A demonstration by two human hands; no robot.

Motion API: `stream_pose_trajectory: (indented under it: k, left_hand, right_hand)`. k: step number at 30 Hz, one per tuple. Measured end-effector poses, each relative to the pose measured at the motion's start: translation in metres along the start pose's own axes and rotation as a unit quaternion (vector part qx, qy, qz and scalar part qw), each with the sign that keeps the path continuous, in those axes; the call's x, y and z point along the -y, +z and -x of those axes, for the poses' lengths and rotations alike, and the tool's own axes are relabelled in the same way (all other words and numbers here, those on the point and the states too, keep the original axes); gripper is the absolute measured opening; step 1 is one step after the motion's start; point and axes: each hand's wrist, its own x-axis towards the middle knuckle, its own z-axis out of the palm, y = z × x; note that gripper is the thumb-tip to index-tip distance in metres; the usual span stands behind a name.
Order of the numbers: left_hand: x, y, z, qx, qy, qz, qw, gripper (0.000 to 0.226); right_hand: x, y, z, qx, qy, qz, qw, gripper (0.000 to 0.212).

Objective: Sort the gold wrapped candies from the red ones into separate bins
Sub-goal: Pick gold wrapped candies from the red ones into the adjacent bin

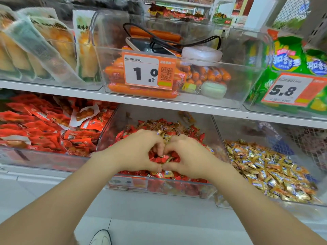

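Our left grip (139, 151) and right grip (187, 156) curl together into the mixed candies (177, 128); whether either pinches a wrapper we cannot tell. Gold candies (163, 133) lie just beyond both grips. Right of the right grip sits the gold bin (247, 129), so that grip is nearer.

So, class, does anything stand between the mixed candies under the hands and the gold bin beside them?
Only the clear side walls where the mixed bin and the gold bin meet, right of the right hand. Both bins look open on top, so candies could likely be lifted over.
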Motion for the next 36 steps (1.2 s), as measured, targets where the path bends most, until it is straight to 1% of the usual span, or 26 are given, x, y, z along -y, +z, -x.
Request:
stream_pose_trajectory:
  k: [1,3,5,6,8,10,11,12,13,15,16,18,20,22,23,25,26,28,30,31,32,33,34,36]
  left_hand:
    - [0.001,0.003,0.000,0.012,-0.012,-0.012,1.000,0.041]
    - [0.004,0.004,0.000,0.012,-0.038,-0.021,0.999,0.040]
    - [0.004,0.001,0.000,0.007,-0.052,-0.030,0.998,0.038]
    - [0.004,0.000,0.000,0.012,-0.057,-0.028,0.998,0.038]
    - [0.002,0.001,0.002,0.034,-0.057,-0.013,0.998,0.043]
    - [-0.001,0.004,0.003,0.058,-0.043,-0.018,0.997,0.053]
    - [-0.003,0.006,0.002,0.066,-0.036,-0.033,0.997,0.056]
    - [-0.005,0.008,0.002,0.069,-0.032,-0.051,0.996,0.055]
    - [-0.006,0.009,0.000,0.068,-0.032,-0.067,0.995,0.052]
    - [-0.008,0.011,-0.003,0.060,-0.036,-0.094,0.993,0.045]
    - [-0.008,0.012,-0.004,0.058,-0.036,-0.099,0.993,0.042]
    - [-0.009,0.013,-0.005,0.054,-0.029,-0.087,0.994,0.034]
    - [-0.011,0.012,-0.004,0.044,-0.027,-0.045,0.998,0.024]
    - [-0.011,0.010,-0.002,0.039,-0.024,-0.014,0.999,0.023]
    - [-0.012,0.009,-0.002,0.045,-0.021,-0.006,0.999,0.028]
    - [-0.014,0.009,-0.001,0.057,-0.013,0.009,0.998,0.040]
    - [-0.015,0.010,-0.001,0.063,-0.013,0.015,0.998,0.041]
    - [-0.017,0.013,-0.004,0.066,-0.014,0.017,0.998,0.033]
    - [-0.017,0.016,-0.007,0.071,-0.008,0.013,0.997,0.023]
    - [-0.017,0.018,-0.008,0.083,-0.002,0.002,0.997,0.029]
    - [-0.016,0.019,-0.008,0.096,0.003,-0.011,0.995,0.040]
    - [-0.015,0.020,-0.008,0.106,0.004,-0.025,0.994,0.047]
    - [-0.014,0.021,-0.008,0.107,0.009,-0.035,0.994,0.049]
    - [-0.012,0.023,-0.010,0.101,0.012,-0.037,0.994,0.042]
  right_hand:
    - [-0.003,-0.002,-0.001,-0.007,0.014,0.002,1.000,0.031]
    - [-0.008,-0.010,-0.001,-0.036,0.050,-0.026,0.998,0.027]
    - [-0.011,-0.016,0.002,-0.071,0.090,-0.025,0.993,0.031]
    - [-0.014,-0.017,0.004,-0.083,0.112,-0.007,0.990,0.035]
    - [-0.018,-0.021,0.010,-0.088,0.166,0.065,0.980,0.044]
    - [-0.018,-0.023,0.013,-0.087,0.215,0.130,0.964,0.042]
    - [-0.016,-0.025,0.014,-0.100,0.224,0.128,0.961,0.035]
    - [-0.014,-0.025,0.013,-0.119,0.218,0.103,0.963,0.027]
    - [-0.012,-0.025,0.013,-0.135,0.203,0.071,0.967,0.026]
    - [-0.006,-0.024,0.012,-0.145,0.163,0.002,0.976,0.032]
    - [-0.005,-0.023,0.012,-0.130,0.151,-0.017,0.980,0.032]
    - [-0.006,-0.018,0.013,-0.055,0.142,-0.012,0.988,0.035]
    - [-0.011,-0.015,0.014,0.008,0.132,0.033,0.991,0.039]
    - [-0.016,-0.017,0.014,0.020,0.127,0.073,0.989,0.030]
    - [-0.018,-0.019,0.013,0.019,0.127,0.082,0.988,0.024]
    - [-0.016,-0.022,0.013,0.007,0.137,0.076,0.988,0.025]
    - [-0.016,-0.022,0.014,-0.010,0.147,0.068,0.987,0.026]
    - [-0.015,-0.023,0.015,-0.067,0.170,0.000,0.983,0.030]
    - [-0.015,-0.028,0.015,-0.142,0.197,-0.093,0.965,0.036]
    - [-0.014,-0.031,0.015,-0.168,0.203,-0.114,0.958,0.042]
    - [-0.013,-0.034,0.016,-0.185,0.201,-0.110,0.956,0.047]
    - [-0.011,-0.037,0.017,-0.187,0.197,-0.106,0.957,0.047]
    - [-0.011,-0.037,0.018,-0.185,0.189,-0.122,0.957,0.040]
    - [-0.010,-0.034,0.020,-0.171,0.187,-0.185,0.949,0.016]
